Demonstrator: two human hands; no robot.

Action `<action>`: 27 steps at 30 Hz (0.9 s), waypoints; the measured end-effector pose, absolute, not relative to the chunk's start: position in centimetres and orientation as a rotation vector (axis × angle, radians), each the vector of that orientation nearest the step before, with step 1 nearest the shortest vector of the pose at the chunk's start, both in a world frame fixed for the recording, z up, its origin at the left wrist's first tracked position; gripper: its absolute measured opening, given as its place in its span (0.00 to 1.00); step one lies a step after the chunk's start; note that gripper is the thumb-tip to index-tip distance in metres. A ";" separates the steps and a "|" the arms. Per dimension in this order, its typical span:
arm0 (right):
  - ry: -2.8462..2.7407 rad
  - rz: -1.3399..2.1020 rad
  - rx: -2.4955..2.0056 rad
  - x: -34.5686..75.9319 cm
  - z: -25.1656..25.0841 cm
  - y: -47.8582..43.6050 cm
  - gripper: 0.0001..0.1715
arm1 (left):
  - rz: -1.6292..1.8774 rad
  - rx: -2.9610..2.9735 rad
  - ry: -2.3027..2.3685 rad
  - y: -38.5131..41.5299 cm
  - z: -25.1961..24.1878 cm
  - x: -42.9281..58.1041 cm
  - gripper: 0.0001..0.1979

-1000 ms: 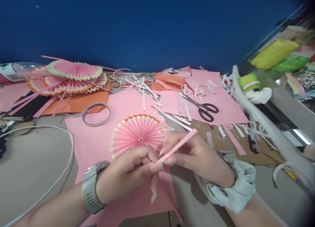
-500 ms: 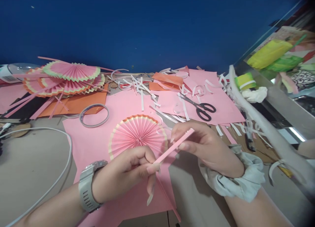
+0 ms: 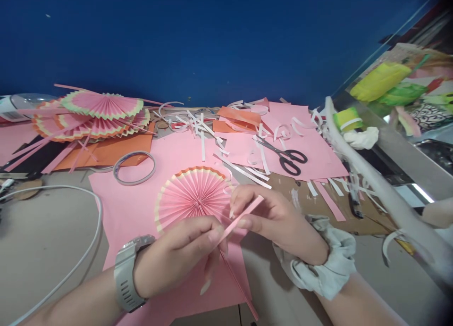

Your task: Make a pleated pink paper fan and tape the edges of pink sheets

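A narrow pink paper strip (image 3: 244,214) slants between my two hands, its upper end free. My left hand (image 3: 194,241), with a grey watch at the wrist, pinches its lower part between thumb and fingers. Farther up, the thumb and fingers of my right hand (image 3: 265,213) grip the same strip; a pale scrunchie circles that wrist. Just behind my hands a round pleated paper fan (image 3: 194,190), pink with a cream and orange rim, lies on a large pink sheet (image 3: 123,208). Below my left hand a thin pink strip (image 3: 242,290) runs down toward the sheet's front edge.
Black-handled scissors (image 3: 290,162) rest on pink paper at the right, among white paper scraps (image 3: 201,128). A roll of tape (image 3: 134,168) lies on the left. More pleated fans (image 3: 102,104) are stacked at the back left. A white cable (image 3: 100,217) curves along the left side.
My right hand has moved left and slightly down along the strip, closer to my left hand. Less of the strip shows between them. My left hand stays closed on it.
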State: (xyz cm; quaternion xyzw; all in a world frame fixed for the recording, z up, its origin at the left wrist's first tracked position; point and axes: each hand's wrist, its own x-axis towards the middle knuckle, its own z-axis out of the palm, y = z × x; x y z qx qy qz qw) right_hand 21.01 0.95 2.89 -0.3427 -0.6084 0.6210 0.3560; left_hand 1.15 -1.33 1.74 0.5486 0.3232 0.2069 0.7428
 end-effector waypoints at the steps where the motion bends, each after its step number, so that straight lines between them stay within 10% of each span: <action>1: -1.573 1.605 -0.892 21.0 2.9 0.9 0.03 | 0.466 1.219 0.730 -1.3 1.7 1.2 0.15; 27: -2.128 1.155 -1.188 24.1 5.3 2.1 0.04 | 0.453 1.322 0.838 -0.9 1.7 0.7 0.18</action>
